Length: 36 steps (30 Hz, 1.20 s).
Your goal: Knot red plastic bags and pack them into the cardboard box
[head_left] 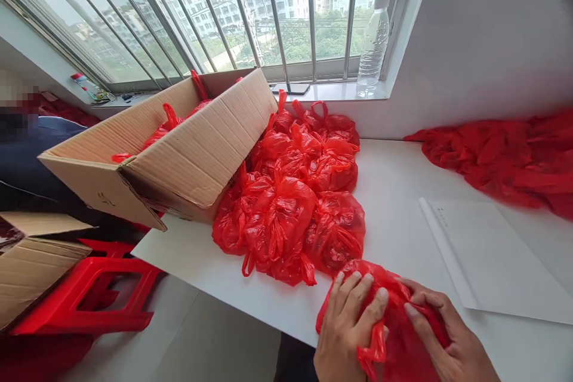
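A red plastic bag (403, 343) lies near the table's front edge, close to my body. My left hand (347, 325) presses on its left side, fingers bent over the film, with a twisted handle loop beside the thumb. On the other side, my right hand (447, 328) pinches the gathered plastic between thumb and fingers. What the bag contains is hidden. Just beyond my hands sits a heap of knotted red plastic bags (286, 209), shiny and filled; one nearer bag (340, 230) almost touches the one I hold.
An open cardboard box (192, 155) with red bags inside stands at left. White paper (501, 250) and loose red bags (505, 155) lie at right. A clear bottle (375, 48) and phone (290, 89) rest on the sill. Below left are a red stool (85, 292) and a person's dark sleeve (36, 161).
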Motion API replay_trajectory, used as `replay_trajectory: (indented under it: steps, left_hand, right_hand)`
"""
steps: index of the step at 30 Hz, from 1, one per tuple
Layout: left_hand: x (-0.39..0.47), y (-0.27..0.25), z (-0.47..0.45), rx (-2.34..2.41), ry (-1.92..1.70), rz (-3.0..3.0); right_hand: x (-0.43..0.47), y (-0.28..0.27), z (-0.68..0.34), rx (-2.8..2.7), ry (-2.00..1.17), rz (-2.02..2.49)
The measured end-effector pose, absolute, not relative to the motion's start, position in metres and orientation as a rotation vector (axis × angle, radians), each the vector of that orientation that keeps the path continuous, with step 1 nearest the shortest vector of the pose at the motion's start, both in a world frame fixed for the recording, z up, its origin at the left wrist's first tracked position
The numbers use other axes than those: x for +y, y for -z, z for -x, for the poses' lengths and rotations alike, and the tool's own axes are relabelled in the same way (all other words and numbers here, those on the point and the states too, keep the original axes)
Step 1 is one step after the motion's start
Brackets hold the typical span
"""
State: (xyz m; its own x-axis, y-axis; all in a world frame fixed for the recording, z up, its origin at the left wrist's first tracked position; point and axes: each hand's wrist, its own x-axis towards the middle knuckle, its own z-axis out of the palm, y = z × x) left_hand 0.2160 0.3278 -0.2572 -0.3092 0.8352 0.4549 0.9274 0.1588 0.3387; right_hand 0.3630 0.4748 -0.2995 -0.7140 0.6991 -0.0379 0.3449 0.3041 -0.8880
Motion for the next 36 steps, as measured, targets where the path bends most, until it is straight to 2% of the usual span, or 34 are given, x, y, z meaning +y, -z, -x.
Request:
replay_trajectory:
  steps: [2,7,13,18,20,23,29,36]
  left_hand:
    - [0.320,0.250,-0.211,-2.179,1.043,1.738]
    - [0.317,0.252,-0.208,-2.206,1.483,1.610]
    - [0.347,0.259,-0.222,-2.216,1.128,1.736]
    - [0.360,0.200,-0.209,-2.354,1.678,1.382]
    - [0.362,0.170,-0.190,-2.316,1.784,1.187]
    - [0.366,0.155,-0.158,-2.226,1.530,1.015]
    - [0.377,0.207,-0.128,-2.235,0.990,1.081]
    - [0.386,0.226,-0.115,-2.280,0.527,1.785]
  right_hand:
    - [0.487,0.288,-0.369,-2.041,-1.460,1.107]
    - [0.516,0.262,-0.379,-1.812,-1.413,1.361]
    - [0.513,0.268,-0.378,-1.620,-1.536,1.285]
    - [0.514,0.280,-0.377,-1.423,-1.541,1.123]
    - [0.515,0.284,-0.378,-1.418,-1.546,1.124]
    - [0.512,0.294,-0.380,-1.473,-1.576,1.151]
    - [0.503,0.325,-0.378,-1.623,-1.636,1.107]
    - [0.490,0.333,-0.359,-1.801,-1.721,1.066]
